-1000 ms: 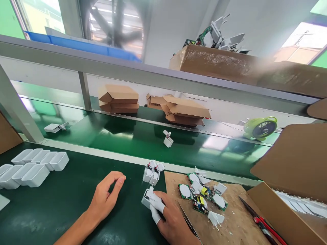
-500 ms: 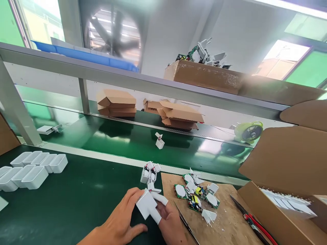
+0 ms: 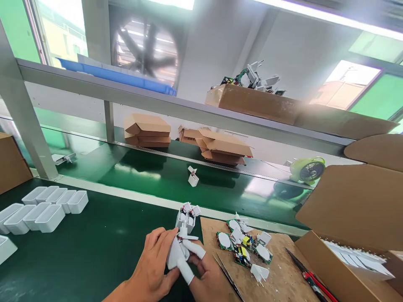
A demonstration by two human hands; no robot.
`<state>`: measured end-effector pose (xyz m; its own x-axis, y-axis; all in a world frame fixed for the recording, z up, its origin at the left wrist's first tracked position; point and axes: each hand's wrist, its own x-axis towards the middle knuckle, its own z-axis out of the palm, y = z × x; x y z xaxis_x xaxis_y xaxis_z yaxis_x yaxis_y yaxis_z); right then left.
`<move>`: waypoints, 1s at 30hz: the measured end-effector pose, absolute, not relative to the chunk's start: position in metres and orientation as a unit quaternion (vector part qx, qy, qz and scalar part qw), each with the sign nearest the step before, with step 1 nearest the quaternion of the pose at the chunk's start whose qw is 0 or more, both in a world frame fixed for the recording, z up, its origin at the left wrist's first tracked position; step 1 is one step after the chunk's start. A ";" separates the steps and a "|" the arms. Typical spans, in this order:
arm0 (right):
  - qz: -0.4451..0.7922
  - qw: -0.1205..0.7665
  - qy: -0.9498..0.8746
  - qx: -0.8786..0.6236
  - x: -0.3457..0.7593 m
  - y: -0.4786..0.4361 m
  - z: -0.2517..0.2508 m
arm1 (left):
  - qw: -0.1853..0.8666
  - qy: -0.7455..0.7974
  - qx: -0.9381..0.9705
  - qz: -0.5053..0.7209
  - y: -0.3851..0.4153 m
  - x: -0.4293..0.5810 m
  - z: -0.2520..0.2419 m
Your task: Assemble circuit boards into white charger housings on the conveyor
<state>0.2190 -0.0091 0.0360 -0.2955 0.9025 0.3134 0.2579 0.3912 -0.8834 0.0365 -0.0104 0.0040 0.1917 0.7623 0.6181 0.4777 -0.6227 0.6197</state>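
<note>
Close to the front of the bench, my left hand (image 3: 154,262) is closed around a white plastic charger housing (image 3: 172,254), its fingers along the left side. My right hand (image 3: 206,272), with white covers on two fingers, grips the same housing from the right. A small white plug piece sticks out at its top; the fingers hide much of the inside. Just beyond stand two white housings (image 3: 186,219) with round white pads and plug pieces showing at their tops. Right of my hands, green circuit boards (image 3: 243,251) with white plug pieces lie on a brown board (image 3: 283,272).
Several white empty housings (image 3: 50,218) stand at left. Tweezers (image 3: 227,274) and red-handled pliers (image 3: 310,274) rest on the brown board. An open carton (image 3: 343,264) holds white parts at right. Behind, a green conveyor belt (image 3: 151,176) carries one housing (image 3: 193,178). A shelf (image 3: 189,105) crosses above.
The housing has turned in my hands, so its flat face shows less. My left thumb has closed in against it. The view has shifted slightly.
</note>
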 end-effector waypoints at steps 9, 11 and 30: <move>0.087 0.449 -0.740 -0.493 0.293 0.094 0.096 | 0.358 0.518 0.661 0.409 0.071 0.004 0.014; 0.097 0.446 -0.714 -0.531 0.313 0.122 0.098 | 0.378 0.511 0.668 0.386 0.084 0.008 0.011; 0.214 0.253 -0.783 -0.526 0.314 0.082 0.052 | 0.383 0.501 0.663 0.403 0.073 -0.008 -0.007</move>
